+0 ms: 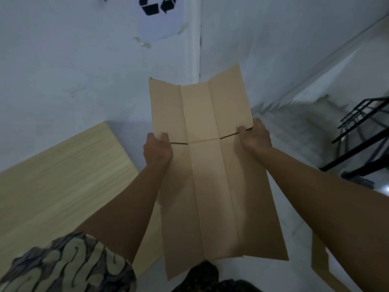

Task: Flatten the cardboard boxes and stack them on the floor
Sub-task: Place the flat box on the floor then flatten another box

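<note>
The hands hold one flattened box (208,165) up in the air between them, in front of the body. The left hand (157,149) grips its left edge, thumb curled over the near face at the slit between flap and panel; the other fingers are hidden behind the cardboard. The right hand (255,137) grips the right edge at the matching slit, thumb on the near face, its fingers likewise out of sight behind.

The box is flat and tilts away at the top, its long creases running lengthwise. Its lower edge hides part of the floor (294,218) and whatever lies straight beneath it. A dark patterned shape at the bottom edge of the view, below the box, is cut off and hard to make out.

To the left lies a pale wooden bench (63,175), its right corner covered by the left forearm and the box; its near edge runs out of view. A patterned sleeve (69,266) fills the lower left corner.

At the right, on the floor beside the right forearm, a strip of cardboard (319,256) shows, mostly hidden by the arm. Further right stands a black frame (362,131), blurred and cut off by the edge. On the wall (73,60) above, a recycling sign (159,15) is cropped at the top.
</note>
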### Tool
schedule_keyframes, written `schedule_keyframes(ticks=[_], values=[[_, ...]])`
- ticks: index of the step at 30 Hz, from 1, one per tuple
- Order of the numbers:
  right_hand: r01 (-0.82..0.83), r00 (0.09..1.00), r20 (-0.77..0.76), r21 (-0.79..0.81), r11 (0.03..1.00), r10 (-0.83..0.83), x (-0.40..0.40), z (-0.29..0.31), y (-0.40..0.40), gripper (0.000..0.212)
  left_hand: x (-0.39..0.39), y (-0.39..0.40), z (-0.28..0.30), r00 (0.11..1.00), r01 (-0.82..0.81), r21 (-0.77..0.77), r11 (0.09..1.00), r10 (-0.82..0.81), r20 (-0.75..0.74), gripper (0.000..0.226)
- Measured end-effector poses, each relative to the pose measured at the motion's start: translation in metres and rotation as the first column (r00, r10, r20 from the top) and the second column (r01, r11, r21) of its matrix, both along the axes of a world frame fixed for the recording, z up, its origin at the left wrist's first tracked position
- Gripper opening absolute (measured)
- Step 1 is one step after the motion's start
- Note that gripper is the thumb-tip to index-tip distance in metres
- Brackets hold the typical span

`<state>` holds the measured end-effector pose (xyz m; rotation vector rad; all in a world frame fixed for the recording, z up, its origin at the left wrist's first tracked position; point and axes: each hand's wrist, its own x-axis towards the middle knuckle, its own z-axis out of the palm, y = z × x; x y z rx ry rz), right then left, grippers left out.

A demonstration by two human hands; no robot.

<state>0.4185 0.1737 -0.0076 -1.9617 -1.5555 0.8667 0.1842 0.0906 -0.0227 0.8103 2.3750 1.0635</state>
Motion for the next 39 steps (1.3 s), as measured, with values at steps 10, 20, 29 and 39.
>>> schedule_keyframes(ticks=[10,20,29,39], values=[[-0.104,0.990,0.082,-0.091,0.990,0.112,0.024,-0.041,0.142,0.038,0.035,0.117,-0.034,0.998,-0.062,-0.156,0.986,0.065,0.017,0.044],[-0.349,0.930,0.044,-0.206,0.914,0.365,0.002,-0.122,0.252,0.042,0.063,0.174,-0.106,0.928,-0.339,-0.261,0.904,0.366,0.062,0.043],[-0.418,0.890,0.019,-0.364,0.833,0.455,-0.039,-0.301,0.277,0.041,0.042,0.176,-0.291,0.838,-0.513,-0.321,0.796,0.546,0.016,0.073],[-0.480,0.864,-0.043,-0.373,0.794,0.502,-0.077,-0.576,0.305,0.037,0.009,0.188,-0.563,0.798,-0.555,-0.309,0.773,0.599,0.067,0.042]])
